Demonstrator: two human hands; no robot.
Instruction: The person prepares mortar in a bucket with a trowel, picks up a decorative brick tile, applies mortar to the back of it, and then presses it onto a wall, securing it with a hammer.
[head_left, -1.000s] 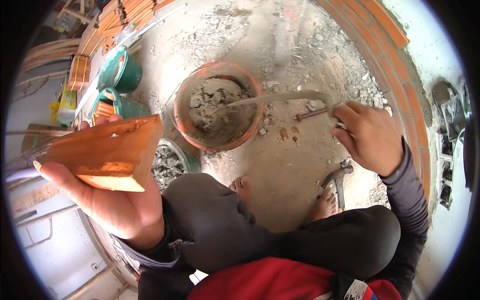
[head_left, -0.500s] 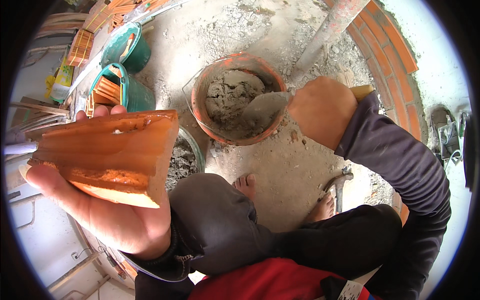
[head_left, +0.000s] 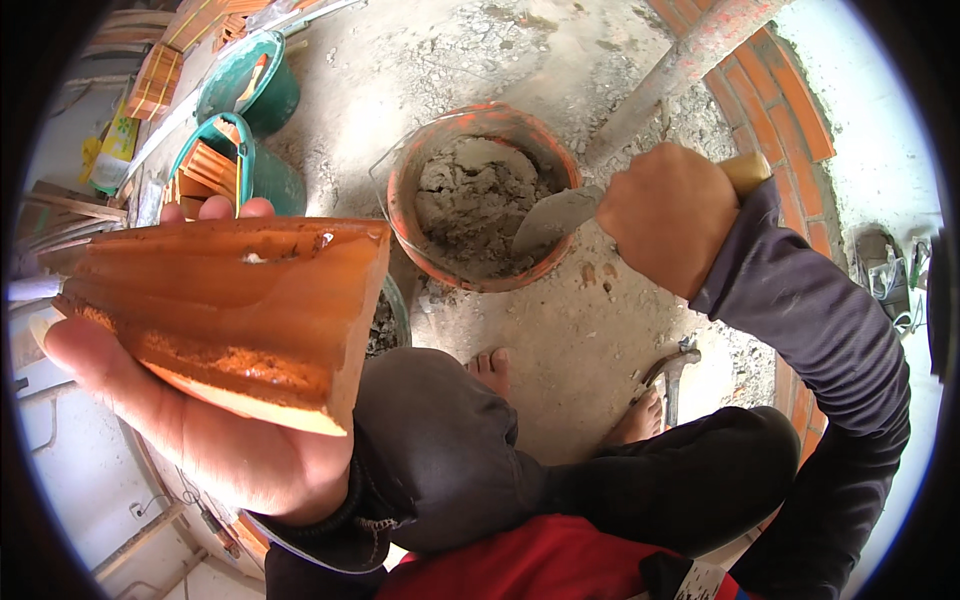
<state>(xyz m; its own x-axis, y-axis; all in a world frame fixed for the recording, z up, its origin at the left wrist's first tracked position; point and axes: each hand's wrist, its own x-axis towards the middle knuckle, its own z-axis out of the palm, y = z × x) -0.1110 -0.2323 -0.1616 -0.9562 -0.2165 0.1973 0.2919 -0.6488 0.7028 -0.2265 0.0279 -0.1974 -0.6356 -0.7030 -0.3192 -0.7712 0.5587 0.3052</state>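
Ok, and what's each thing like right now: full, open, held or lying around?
clay piece: held in the left hand, shiny in places
mortar: grey, lumpy
orange bucket: open, partly filled
trowel: held in the right hand, blade at the bucket's rim
hammer: lying by a foot, handle partly hidden
nearer green bucket: open, holding clay strips
farther green bucket: open

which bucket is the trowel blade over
The orange bucket in the middle: the trowel in the right hand reaches over its rim. The two green buckets and the part-hidden bucket lie clear of it.
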